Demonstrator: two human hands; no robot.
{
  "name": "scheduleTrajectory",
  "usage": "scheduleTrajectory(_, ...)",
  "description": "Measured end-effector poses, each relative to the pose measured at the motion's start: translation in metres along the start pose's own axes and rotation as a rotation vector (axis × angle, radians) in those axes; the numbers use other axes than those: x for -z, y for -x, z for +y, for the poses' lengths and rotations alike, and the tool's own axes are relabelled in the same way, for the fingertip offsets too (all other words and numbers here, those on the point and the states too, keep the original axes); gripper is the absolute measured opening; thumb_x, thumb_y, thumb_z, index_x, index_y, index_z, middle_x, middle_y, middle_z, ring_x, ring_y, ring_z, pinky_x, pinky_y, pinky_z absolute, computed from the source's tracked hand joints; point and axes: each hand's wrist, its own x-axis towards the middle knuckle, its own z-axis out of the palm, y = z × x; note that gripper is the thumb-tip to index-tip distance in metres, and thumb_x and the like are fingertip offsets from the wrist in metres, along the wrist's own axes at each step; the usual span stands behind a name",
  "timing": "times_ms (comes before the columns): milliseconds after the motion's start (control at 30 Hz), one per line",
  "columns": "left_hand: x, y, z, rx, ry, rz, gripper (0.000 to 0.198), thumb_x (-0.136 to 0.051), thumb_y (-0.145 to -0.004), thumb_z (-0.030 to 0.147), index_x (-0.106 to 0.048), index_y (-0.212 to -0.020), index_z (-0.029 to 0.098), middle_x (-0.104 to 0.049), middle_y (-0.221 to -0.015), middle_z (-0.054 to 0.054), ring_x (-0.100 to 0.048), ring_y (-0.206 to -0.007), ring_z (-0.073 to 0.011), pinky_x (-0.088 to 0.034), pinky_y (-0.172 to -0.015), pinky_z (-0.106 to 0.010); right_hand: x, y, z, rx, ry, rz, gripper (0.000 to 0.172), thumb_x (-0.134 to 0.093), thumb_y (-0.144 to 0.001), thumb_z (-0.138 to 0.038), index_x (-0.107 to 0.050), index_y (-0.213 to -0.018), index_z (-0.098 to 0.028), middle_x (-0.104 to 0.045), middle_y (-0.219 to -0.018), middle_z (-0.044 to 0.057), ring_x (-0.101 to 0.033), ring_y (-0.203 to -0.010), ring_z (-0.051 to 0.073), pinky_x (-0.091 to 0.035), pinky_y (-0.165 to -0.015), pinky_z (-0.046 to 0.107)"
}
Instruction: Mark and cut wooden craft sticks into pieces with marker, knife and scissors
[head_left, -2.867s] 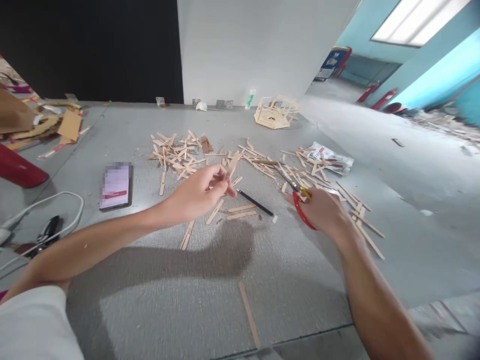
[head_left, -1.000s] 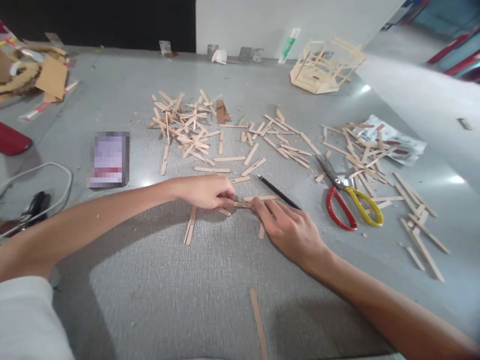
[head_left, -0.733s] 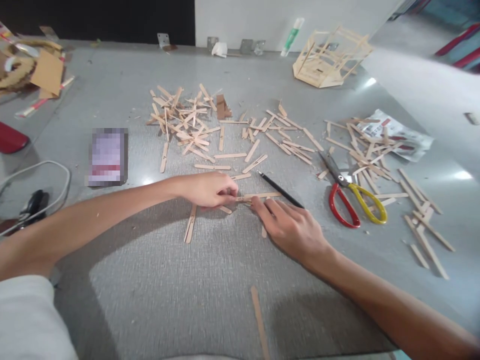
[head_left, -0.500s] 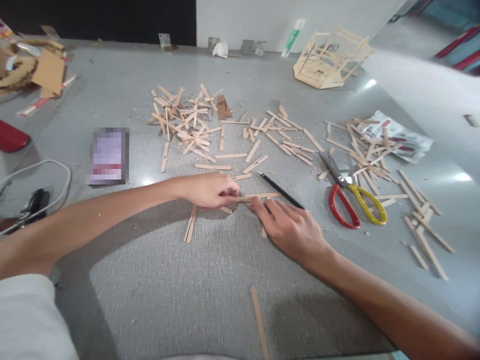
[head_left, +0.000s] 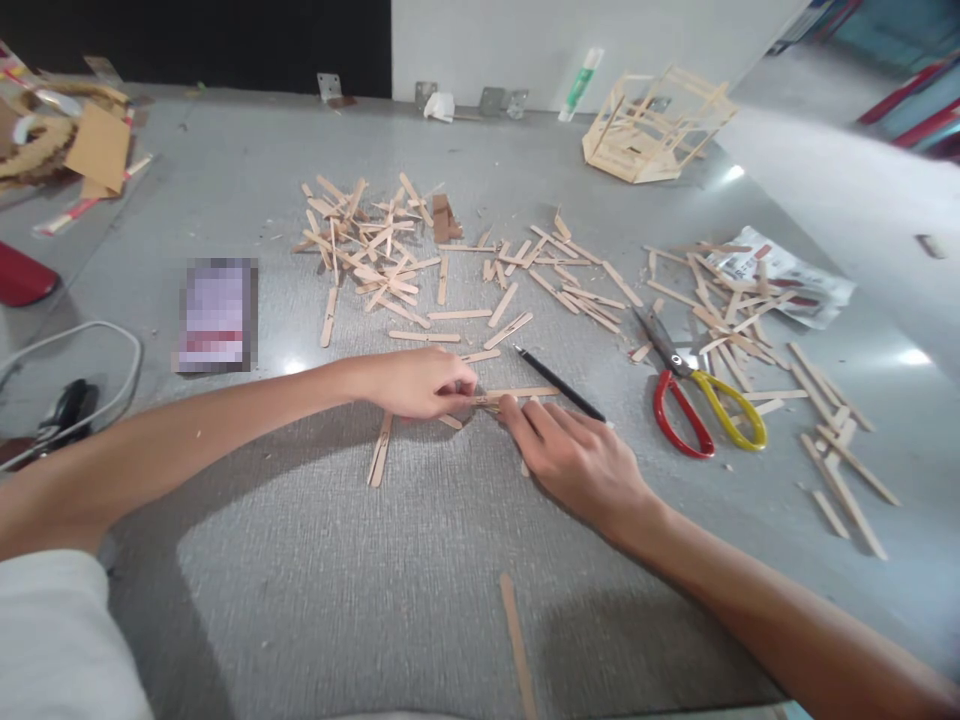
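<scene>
My left hand [head_left: 420, 383] is closed, its thumb and fingertips pinching the left end of a small wooden craft stick [head_left: 486, 400]. At the other end of this stick, my right hand [head_left: 574, 452] has its fingertips pressed together on it, so only a short length shows between the hands. A longer craft stick [head_left: 529, 392] lies just behind my right fingers. Another stick with marks on it [head_left: 379, 455] rests below my left hand. The black pen [head_left: 559, 383] lies slanted behind my right hand. My palms hide whatever is beneath them.
Scissors with red and yellow handles [head_left: 679, 375] lie to the right. A heap of craft sticks [head_left: 367, 240] is spread at the back, and more sticks partly cover a white packet [head_left: 814, 285]. A wooden stick frame [head_left: 637, 160] stands far back. A blurred rectangular object [head_left: 216, 315] is at left.
Both hands stay almost in place around the small craft stick, with my right fingertips shifted very slightly left. The view has turned a little, so the things at right appear further left.
</scene>
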Motion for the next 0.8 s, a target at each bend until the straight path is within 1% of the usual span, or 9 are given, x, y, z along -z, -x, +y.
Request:
scheduleTrajectory(133,0.002,0.001,0.002,0.003,0.029,-0.020,0.031,-0.046,-0.105,0.033,-0.055,-0.079,0.018,-0.058,-0.060,0.001,-0.049,-0.048,-0.0109,-0.034,-0.053,-0.025,0.003,-0.003,-0.002,0.007,0.066,-0.014,0.020,-0.053,-0.101,-0.001,-0.071,-0.097,-0.008,-0.066,-0.069,0.000,-0.058,-0.057,0.012,-0.037,-0.058,0.029)
scheduleTrajectory(233,0.001,0.001,0.002,-0.026,0.015,0.001,0.031,-0.047,-0.105,0.031,-0.054,-0.077,0.019,-0.057,-0.060,0.001,-0.046,-0.049,-0.0105,-0.034,-0.055,-0.026,0.005,-0.007,-0.006,0.003,0.157,-0.065,0.014,-0.057,-0.100,-0.004,-0.069,-0.095,-0.009,-0.062,-0.065,-0.001,-0.055,-0.056,0.013,-0.034,-0.056,0.029)
scheduleTrajectory(333,-0.001,0.000,0.000,-0.059,-0.015,0.035,0.030,-0.048,-0.103,0.028,-0.052,-0.076,0.019,-0.055,-0.060,0.002,-0.044,-0.050,-0.0105,-0.033,-0.056,-0.026,0.007,-0.010,-0.010,-0.013,0.222,-0.148,0.020,-0.054,-0.097,-0.001,-0.062,-0.085,-0.014,-0.058,-0.063,0.000,-0.054,-0.056,0.015,-0.032,-0.055,0.029)
scheduleTrajectory(433,-0.003,-0.001,0.000,-0.089,-0.025,0.071,0.034,-0.046,-0.103,0.028,-0.048,-0.071,0.020,-0.051,-0.056,0.003,-0.041,-0.050,-0.0104,-0.031,-0.057,-0.027,0.008,-0.012,-0.015,-0.047,0.257,-0.208,0.026,-0.051,-0.093,0.002,-0.054,-0.077,-0.019,-0.057,-0.063,0.001,-0.054,-0.055,0.015,-0.029,-0.054,0.028)
scheduleTrajectory(533,-0.004,-0.001,0.001,-0.090,-0.032,0.094,0.037,-0.046,-0.103,0.027,-0.044,-0.067,0.020,-0.046,-0.055,0.004,-0.039,-0.050,-0.0097,-0.029,-0.057,-0.027,0.009,-0.013,-0.021,-0.108,0.310,-0.242,0.027,-0.049,-0.094,0.003,-0.054,-0.078,-0.018,-0.057,-0.060,0.001,-0.052,-0.051,0.015,-0.026,-0.052,0.027)
scheduleTrajectory(600,-0.005,-0.001,0.002,-0.081,-0.043,0.102,0.035,-0.047,-0.102,0.026,-0.046,-0.068,0.020,-0.046,-0.055,0.004,-0.039,-0.050,-0.0095,-0.030,-0.058,-0.026,0.011,-0.014,-0.025,-0.150,0.321,-0.273,0.027,-0.048,-0.095,0.002,-0.056,-0.079,-0.017,-0.057,-0.058,0.002,-0.052,-0.049,0.015,-0.025,-0.051,0.027)
scheduleTrajectory(700,-0.004,-0.001,0.003,-0.068,-0.047,0.095,0.030,-0.048,-0.100,0.023,-0.051,-0.070,0.019,-0.050,-0.056,0.004,-0.042,-0.052,-0.0101,-0.032,-0.060,-0.027,0.013,-0.017,-0.029,-0.228,0.250,-0.334,0.031,-0.043,-0.097,0.002,-0.059,-0.080,-0.016,-0.057,-0.057,0.003,-0.052,-0.048,0.015,-0.024,-0.050,0.027)
scheduleTrajectory(800,-0.002,-0.001,0.003,-0.061,-0.045,0.081,0.028,-0.049,-0.098,0.022,-0.052,-0.071,0.019,-0.054,-0.059,0.002,-0.044,-0.054,-0.0110,-0.033,-0.062,-0.028,0.015,-0.018,-0.031,-0.287,0.154,-0.355,0.033,-0.039,-0.097,0.003,-0.059,-0.079,-0.017,-0.058,-0.057,0.005,-0.051,-0.048,0.015,-0.024,-0.048,0.027)
